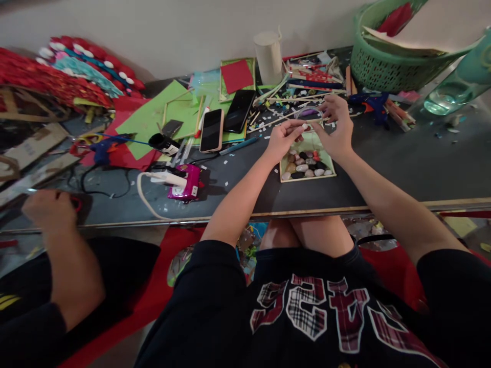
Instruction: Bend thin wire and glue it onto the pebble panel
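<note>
My left hand [283,137] and my right hand [336,128] meet over a small green-edged tray [285,178] filled with several coloured pebbles [307,166]. Both hands are closed in a pinch on a small whitish piece [306,125] held between their fingertips, just above the tray's far edge. A thin clear loop [307,110] rises behind the fingers. What the piece is I cannot make out.
Two phones [212,130] lie left of the tray on green paper [153,120]. A pink device [185,184] with a white cable, glue guns [100,148], sticks and paper scraps litter the dark table [402,168]. A green basket [387,66] stands far right. Another person's hand [48,209] rests at the left.
</note>
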Tool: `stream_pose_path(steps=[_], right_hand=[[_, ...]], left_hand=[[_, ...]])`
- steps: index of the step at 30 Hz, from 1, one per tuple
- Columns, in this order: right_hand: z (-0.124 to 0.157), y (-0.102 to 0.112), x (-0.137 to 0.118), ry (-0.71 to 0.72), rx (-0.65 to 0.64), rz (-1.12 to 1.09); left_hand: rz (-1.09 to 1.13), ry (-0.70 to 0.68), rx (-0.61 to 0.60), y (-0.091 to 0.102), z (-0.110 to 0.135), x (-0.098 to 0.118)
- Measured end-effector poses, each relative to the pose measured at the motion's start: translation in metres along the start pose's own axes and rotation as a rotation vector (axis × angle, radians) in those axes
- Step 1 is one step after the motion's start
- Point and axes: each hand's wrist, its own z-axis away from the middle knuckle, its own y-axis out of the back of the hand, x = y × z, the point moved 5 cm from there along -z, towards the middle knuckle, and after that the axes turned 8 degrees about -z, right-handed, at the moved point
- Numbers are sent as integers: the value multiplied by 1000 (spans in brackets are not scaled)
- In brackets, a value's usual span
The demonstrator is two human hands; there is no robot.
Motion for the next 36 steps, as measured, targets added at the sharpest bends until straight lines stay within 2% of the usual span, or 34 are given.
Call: stream_pose_path(steps=[7, 12, 17, 27, 36], right_hand=[[3, -11, -10, 85, -138, 22], [3, -12, -14, 63, -169, 28], [3, -12, -15, 32, -204, 44], [4, -14, -13, 6, -218, 46], [2, -12, -20, 35, -199, 45]], left_hand=[[33, 31, 26, 0, 0, 2], [47, 86, 21, -2, 2, 5], [84, 75, 7, -2, 2, 8], [9, 139, 43, -2, 3, 9], [-3, 109, 18, -1, 3, 5]])
